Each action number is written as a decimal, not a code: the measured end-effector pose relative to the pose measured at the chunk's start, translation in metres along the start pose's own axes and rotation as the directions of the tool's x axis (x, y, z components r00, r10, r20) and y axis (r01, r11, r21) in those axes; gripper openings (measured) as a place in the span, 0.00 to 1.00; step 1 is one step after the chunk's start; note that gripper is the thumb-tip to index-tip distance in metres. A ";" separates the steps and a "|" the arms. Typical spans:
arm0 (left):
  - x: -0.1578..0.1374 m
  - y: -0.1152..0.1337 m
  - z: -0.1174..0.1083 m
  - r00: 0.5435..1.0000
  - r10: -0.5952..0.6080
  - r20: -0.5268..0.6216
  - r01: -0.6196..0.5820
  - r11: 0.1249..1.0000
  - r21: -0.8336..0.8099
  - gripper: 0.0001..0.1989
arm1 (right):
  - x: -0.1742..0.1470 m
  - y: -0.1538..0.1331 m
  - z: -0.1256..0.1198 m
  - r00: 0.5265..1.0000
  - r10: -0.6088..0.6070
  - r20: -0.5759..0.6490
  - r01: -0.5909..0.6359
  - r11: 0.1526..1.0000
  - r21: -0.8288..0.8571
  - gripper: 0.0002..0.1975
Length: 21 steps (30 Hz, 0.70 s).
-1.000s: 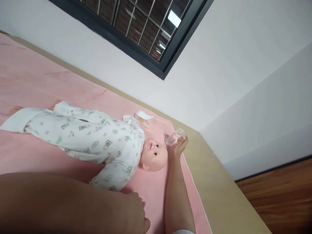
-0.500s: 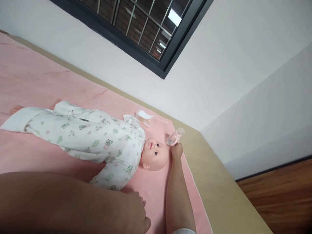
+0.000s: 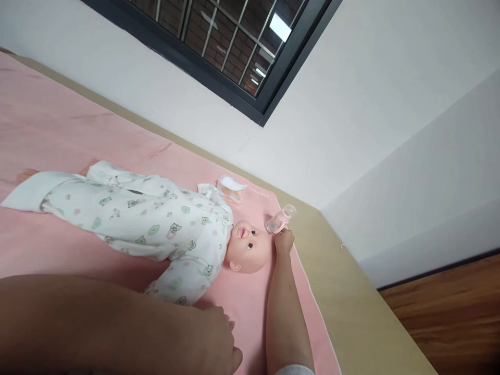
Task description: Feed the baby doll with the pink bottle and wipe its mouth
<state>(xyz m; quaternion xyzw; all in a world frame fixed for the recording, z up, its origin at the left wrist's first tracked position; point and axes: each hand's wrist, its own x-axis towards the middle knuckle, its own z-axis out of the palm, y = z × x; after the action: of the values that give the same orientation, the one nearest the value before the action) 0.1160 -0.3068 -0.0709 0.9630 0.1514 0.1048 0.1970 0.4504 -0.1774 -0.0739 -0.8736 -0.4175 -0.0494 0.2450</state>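
Observation:
A baby doll [image 3: 246, 247] lies face up on a pink mat [image 3: 250, 312], dressed in a white printed outfit [image 3: 156, 221]. Beyond its head, my right hand [image 3: 284, 241] is closed on the handle side of a small clear baby bottle with pink parts [image 3: 279, 221], which is tilted near the mat's edge. My left hand [image 3: 222, 336] rests low on the mat beside the doll's sleeve, its fingers curled in and its palm hidden; nothing shows in it. Near the doll's far sleeve is a clear object with a white flap and orange-tinted part [image 3: 232, 188].
The mat lies on a tan tabletop [image 3: 344, 291] set against a white wall [image 3: 234, 140]. A dark-framed barred window [image 3: 250, 101] is above. At the right, a small white hook-like thing [image 3: 342, 246] shows at the table's edge, with a brown wooden surface [image 3: 461, 307] beyond.

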 end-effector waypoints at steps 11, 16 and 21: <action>0.000 -0.006 0.014 0.970 0.195 -0.143 -0.174 0.974 0.146 0.25 | 0.000 -0.002 -0.001 0.999 0.017 0.040 -0.016 0.999 -0.029 0.14; -0.001 -0.009 0.016 0.942 0.267 -0.203 -0.224 0.951 0.212 0.25 | 0.000 -0.001 -0.001 0.999 0.016 0.029 -0.015 0.999 -0.031 0.16; -0.001 -0.009 0.018 0.918 0.309 -0.250 -0.253 0.939 0.231 0.27 | 0.002 0.002 0.001 0.999 0.010 0.034 -0.009 1.000 -0.022 0.15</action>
<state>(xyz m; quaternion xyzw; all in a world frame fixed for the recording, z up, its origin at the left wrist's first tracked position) 0.1174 -0.3052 -0.0908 0.9644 0.0469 0.2530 0.0612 0.4529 -0.1763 -0.0751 -0.8789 -0.4171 -0.0378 0.2284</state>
